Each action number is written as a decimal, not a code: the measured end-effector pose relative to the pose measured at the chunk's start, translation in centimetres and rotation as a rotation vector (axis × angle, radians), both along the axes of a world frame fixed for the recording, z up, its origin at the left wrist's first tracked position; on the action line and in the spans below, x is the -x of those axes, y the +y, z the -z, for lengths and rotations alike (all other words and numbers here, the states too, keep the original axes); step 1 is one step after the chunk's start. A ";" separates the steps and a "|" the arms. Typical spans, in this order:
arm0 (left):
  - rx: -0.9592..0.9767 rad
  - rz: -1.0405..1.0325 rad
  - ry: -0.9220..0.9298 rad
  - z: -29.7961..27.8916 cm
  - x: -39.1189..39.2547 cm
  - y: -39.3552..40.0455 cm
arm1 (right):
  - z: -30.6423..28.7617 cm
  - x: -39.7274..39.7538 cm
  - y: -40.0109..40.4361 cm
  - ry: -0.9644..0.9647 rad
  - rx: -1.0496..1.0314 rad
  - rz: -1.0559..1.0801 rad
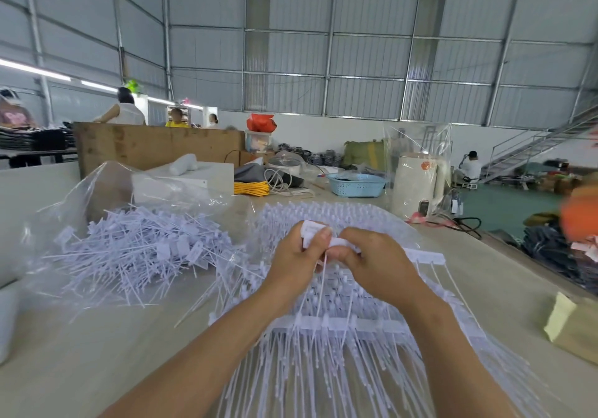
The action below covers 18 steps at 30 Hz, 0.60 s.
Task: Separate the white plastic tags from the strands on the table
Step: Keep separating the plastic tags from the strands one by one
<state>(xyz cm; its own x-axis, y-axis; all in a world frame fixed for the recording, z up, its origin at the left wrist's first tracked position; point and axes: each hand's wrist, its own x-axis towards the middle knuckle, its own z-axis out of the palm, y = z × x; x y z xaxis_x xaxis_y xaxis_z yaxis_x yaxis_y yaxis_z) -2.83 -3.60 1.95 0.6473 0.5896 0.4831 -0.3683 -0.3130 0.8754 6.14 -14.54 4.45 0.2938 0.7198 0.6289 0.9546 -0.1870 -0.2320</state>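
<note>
- Left hand [299, 252]: raised above the table [113, 336], fingers and thumb curled round a small bunch of white tags [312, 231] whose thin tails hang down between the two hands
- Right hand [372, 256]: just beside the left, fingers curled and pinching the end of a strip of tags [420, 257] that runs off to the right; the two hands meet at the same strip, which suggests a tag is being pulled or twisted off its bar
- Joined strips [323, 324]: a thick stack lies under and in front of both forearms, each a white bar with a row of tags and long tails fanning toward the viewer; more rows show beyond the hands under a clear plastic sheet [388, 223]
- Loose pile [139, 249]: a heap of single tags with their tails lies to the left, partly on an open clear bag [81, 197]; judged to be the finished pieces
- Progress: a good heap appears done, yet the stack of joined strips looks at least as large, so roughly half or more of the work seems left; exact counts cannot be told
- Surroundings: a blue basket [356, 184] and a pale kettle [417, 184] stand at the far end of the table, well apart from the work
</note>
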 end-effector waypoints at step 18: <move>0.222 0.004 0.209 -0.7 -2.8 -0.3 | -1.6 -1.0 0.2 -0.054 0.241 0.146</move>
